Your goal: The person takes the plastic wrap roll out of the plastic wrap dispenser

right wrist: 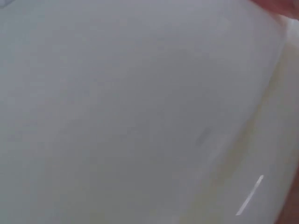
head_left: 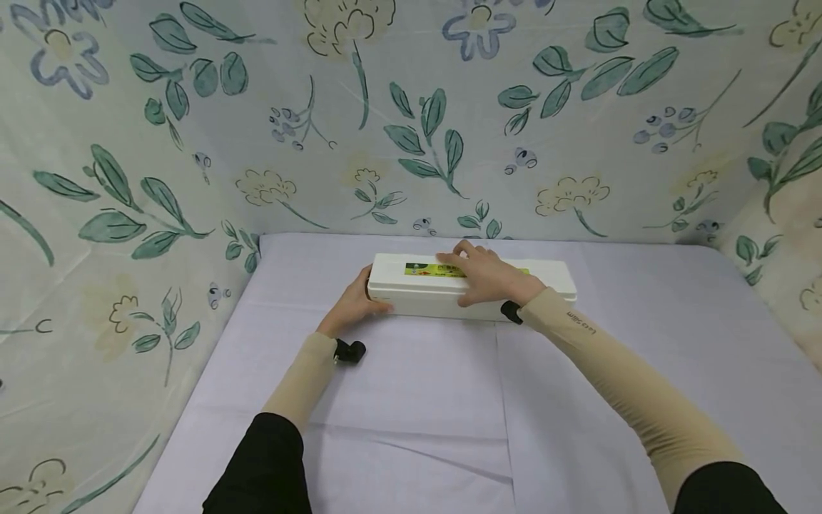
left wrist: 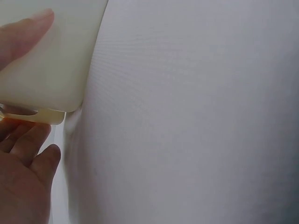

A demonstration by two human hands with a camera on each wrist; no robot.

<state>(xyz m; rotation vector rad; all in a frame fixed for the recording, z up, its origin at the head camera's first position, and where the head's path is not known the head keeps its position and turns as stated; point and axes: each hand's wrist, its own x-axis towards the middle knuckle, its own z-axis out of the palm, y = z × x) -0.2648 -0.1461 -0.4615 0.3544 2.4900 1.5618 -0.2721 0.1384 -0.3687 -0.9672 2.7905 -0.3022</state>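
Observation:
A long white plastic box (head_left: 427, 303) with a lid lies crosswise near the far edge of the table, a green and yellow label (head_left: 424, 270) along its top. My left hand (head_left: 355, 305) grips its left end. In the left wrist view the thumb (left wrist: 25, 38) presses on the box's front face, while the other fingers (left wrist: 32, 140) bend against the end, by a cut-out. My right hand (head_left: 488, 277) reaches over the lid, thumb down the front and fingers across the top, hiding part of the label. Blurred white plastic (right wrist: 131, 102) fills the right wrist view.
A pale cloth (head_left: 411, 400) with fold creases covers the table. Behind and to the left hangs a curtain (head_left: 359, 164) printed with leaves and flowers. Small black wrist cameras (head_left: 349, 351) sit at both wrists.

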